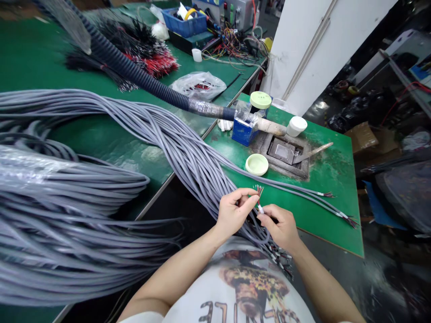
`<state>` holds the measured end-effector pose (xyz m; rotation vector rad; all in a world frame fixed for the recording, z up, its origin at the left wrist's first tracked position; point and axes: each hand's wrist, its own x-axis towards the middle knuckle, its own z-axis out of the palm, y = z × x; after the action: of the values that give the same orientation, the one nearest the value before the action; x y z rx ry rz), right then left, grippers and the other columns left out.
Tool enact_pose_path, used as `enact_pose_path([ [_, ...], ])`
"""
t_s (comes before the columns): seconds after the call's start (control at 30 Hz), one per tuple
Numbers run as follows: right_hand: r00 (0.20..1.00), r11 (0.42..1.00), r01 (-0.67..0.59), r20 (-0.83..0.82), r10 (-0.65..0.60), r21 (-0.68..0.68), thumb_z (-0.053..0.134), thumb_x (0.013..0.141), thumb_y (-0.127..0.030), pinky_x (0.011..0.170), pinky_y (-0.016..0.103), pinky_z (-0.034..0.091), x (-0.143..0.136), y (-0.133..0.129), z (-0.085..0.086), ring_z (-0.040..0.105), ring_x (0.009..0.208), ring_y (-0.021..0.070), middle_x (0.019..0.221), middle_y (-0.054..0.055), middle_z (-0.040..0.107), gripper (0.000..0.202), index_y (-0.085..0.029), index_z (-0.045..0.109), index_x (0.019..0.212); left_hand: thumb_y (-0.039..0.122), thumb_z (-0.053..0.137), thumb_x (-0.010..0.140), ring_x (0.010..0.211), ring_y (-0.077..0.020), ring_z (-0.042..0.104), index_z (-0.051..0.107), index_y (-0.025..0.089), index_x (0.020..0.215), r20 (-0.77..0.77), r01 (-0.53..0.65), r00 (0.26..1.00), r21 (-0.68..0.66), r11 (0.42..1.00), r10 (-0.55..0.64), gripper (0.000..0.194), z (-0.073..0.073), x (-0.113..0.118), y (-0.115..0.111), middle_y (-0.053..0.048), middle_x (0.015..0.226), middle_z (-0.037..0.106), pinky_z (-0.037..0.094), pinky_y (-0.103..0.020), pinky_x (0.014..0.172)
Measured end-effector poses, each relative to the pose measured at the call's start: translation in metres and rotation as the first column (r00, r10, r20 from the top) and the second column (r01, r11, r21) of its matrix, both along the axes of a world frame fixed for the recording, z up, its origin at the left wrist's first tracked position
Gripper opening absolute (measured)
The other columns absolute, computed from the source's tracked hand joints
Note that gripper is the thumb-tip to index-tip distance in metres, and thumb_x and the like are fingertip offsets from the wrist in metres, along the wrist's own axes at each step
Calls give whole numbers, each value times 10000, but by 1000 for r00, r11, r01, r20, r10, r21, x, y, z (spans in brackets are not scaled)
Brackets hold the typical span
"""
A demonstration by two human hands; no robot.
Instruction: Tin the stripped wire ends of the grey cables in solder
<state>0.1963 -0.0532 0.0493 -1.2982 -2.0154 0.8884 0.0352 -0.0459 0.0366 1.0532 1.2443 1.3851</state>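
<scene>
Cable end (259, 197), grey-sheathed, fans red, green and white wire tips.

Both bare forearms rise from the lower edge and converge at mid-frame; the left hand (233, 211) is turned palm inward, its thumb and forefinger pinched together at the tips; the right hand (280, 225) sits just beside it, knuckles up, fingers curled. The fingertips of both nearly meet.

The person wore a white short-sleeved T-shirt (235, 291) with a brown and orange printed graphic and dark block letters on the chest. Both forearms were bare, with no gloves, rings or watch.
</scene>
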Motion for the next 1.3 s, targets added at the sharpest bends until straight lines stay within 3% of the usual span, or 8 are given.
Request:
enact_pose_path([
  [0.3, 1000, 1000, -15, 20, 14, 27, 579, 860, -270, 588, 241, 413, -3, 1, 1, 560, 596, 131, 630, -5, 621, 135, -205, 627, 751, 365, 730, 722, 468, -63, 376, 702, 142, 749, 127, 135, 984, -92, 987, -123, 227, 7, -11, 7, 45, 492, 492, 312, -207, 493],
  [0.53, 991, 977, 33, -117, -59, -213, 615, 827, -287, 536, 226, 405, -3, 2, 0, 537, 519, 110, 559, -22, 609, 139, -188, 620, 731, 376, 717, 732, 467, -52, 376, 643, 139, 697, 209, 146, 970, -94, 985, -124, 251, 5, -11, 8, 46, 511, 492, 301, -189, 478],
  [0.6, 969, 928, -10, -234, -83, -374, 624, 822, -317, 502, 222, 406, -4, 5, -3, 528, 476, 105, 539, -29, 605, 144, -181, 622, 775, 382, 714, 733, 471, -55, 394, 628, 143, 696, 205, 114, 974, -78, 990, -96, 257, 4, -9, 6, 47, 513, 495, 322, -187, 486],
  [0.67, 916, 839, -108, -382, -125, -533, 622, 825, -364, 451, 215, 394, -5, 9, -7, 501, 413, 97, 516, -38, 602, 186, -179, 612, 836, 388, 708, 740, 476, -63, 424, 622, 150, 719, 202, 99, 976, -61, 993, -85, 253, 4, -8, 3, 47, 518, 507, 349, -190, 498],
  [0.77, 824, 750, -222, -532, -198, -623, 615, 831, -394, 406, 205, 363, -10, 17, -9, 464, 365, 87, 490, -42, 594, 217, -183, 565, 814, 380, 691, 760, 480, -68, 442, 615, 154, 749, 183, 105, 978, -39, 994, -96, 239, 1, -5, 0, 46, 529, 516, 358, -192, 500],
  [0.9, 790, 793, -194, -571, -223, -577, 645, 818, -373, 429, 207, 374, -20, 25, -5, 459, 380, 81, 467, -54, 559, 217, -183, 556, 763, 383, 684, 767, 465, -56, 404, 591, 150, 739, 164, 86, 983, -35, 996, -79, 251, -2, -4, -2, 55, 531, 479, 318, -182, 471],
  [1.13, 850, 913, 2, -480, -216, -408, 646, 827, -325, 457, 210, 376, -27, 30, 8, 459, 417, 77, 490, -58, 537, 202, -185, 561, 707, 415, 651, 794, 472, -65, 428, 571, 158, 766, 196, 78, 978, -21, 997, -72, 270, -7, 1, 1, 55, 534, 486, 356, -183, 480],
  [1.3, 916, 961, 195, -314, -251, -199, 638, 814, -326, 413, 204, 288, -3, 61, 17, 376, 389, 65, 445, -81, 430, 287, -197, 467, 623, 329, 610, 841, 505, -71, 446, 622, 162, 822, -59, 15, 998, 105, 994, -9, 169, -17, -3, 10, 39, 580, 522, 375, -189, 500],
])
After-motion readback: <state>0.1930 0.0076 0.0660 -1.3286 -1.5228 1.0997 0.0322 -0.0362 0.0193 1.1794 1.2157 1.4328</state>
